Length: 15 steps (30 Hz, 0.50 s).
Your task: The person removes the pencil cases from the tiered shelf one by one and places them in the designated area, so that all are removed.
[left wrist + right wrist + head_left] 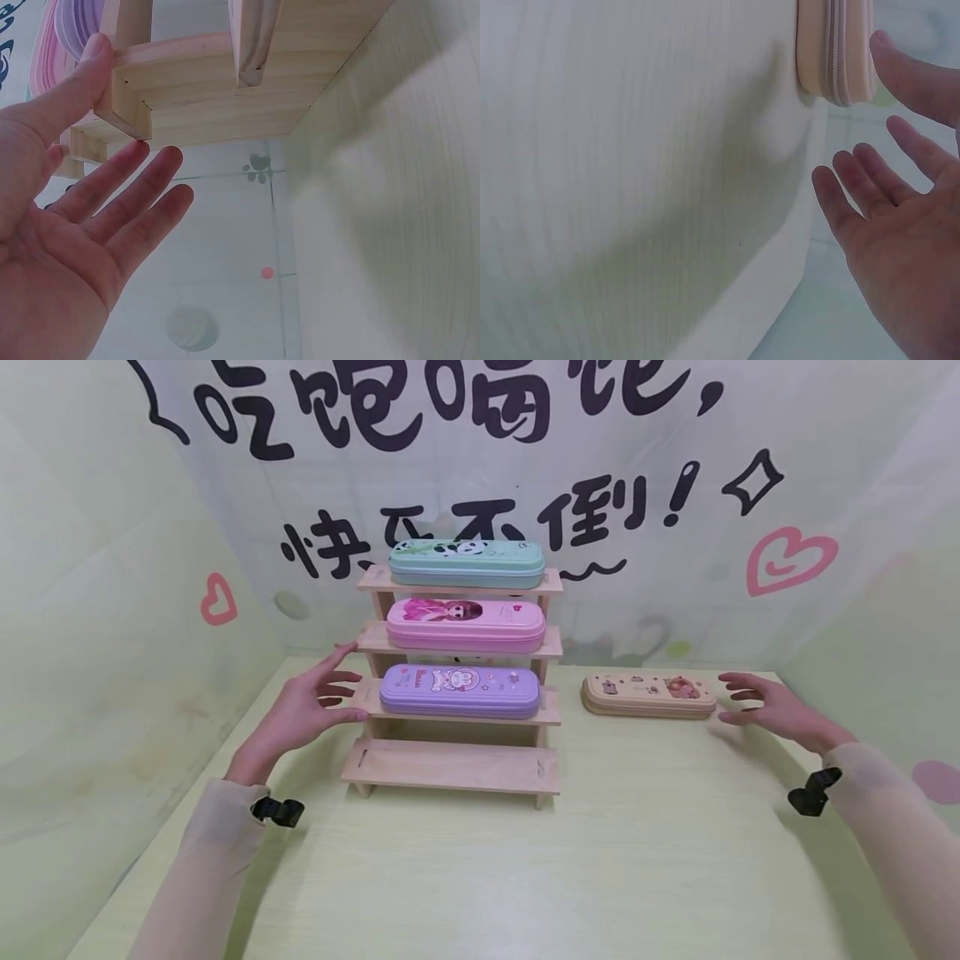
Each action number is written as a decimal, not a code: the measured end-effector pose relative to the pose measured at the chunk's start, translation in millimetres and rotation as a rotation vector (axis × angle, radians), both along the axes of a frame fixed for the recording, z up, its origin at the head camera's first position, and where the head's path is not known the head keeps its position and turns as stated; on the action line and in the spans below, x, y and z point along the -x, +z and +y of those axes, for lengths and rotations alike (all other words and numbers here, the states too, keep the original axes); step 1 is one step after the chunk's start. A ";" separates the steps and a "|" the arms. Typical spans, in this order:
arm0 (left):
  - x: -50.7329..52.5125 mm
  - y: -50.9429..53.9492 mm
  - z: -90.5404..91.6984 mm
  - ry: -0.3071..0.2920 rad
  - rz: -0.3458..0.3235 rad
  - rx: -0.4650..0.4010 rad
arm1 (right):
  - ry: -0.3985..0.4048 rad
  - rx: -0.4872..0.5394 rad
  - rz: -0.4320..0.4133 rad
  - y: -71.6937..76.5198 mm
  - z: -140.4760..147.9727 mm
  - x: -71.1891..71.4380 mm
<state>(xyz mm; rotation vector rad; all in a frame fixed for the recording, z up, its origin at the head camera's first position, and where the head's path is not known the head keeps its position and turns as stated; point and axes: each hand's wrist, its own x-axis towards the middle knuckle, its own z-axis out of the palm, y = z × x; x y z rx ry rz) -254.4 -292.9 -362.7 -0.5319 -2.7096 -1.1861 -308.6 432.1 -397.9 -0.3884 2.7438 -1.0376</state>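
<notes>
A wooden stepped rack point(457, 767) holds a teal case point(467, 565) on its top tier, a pink case point(465, 625) below it and a purple case point(459, 692) on the third tier; the lowest tier is bare. My left hand point(307, 706) is at the rack's left side, fingers spread, thumb by the purple case's tier; in the left wrist view that hand point(82, 217) holds nothing. A beige case point(648, 695) lies on the table right of the rack. Just off its right end is my right hand point(776, 710), fingers apart; the right wrist view shows the hand point(907, 232) beside the case's end point(836, 52).
The pale table point(600, 860) spreads in front of the rack and the beige case. Behind stands a white cloth backdrop point(675, 602) with black lettering and hearts, and cloth sides rise at left and right. A black wrist strap sits on each sleeve.
</notes>
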 end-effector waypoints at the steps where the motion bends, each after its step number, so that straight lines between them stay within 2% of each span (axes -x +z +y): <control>1: 0.1 -0.1 0.2 -0.002 0.000 -0.002 | 0.000 0.003 0.008 1.0 0.1 -2.6; 10: -0.4 0.2 -0.5 -0.009 0.014 0.001 | -0.073 0.017 0.096 3.3 -8.5 -25.5; 15: -1.0 0.8 0.9 -0.001 -0.005 0.001 | -0.070 0.005 0.112 7.4 -21.0 -42.6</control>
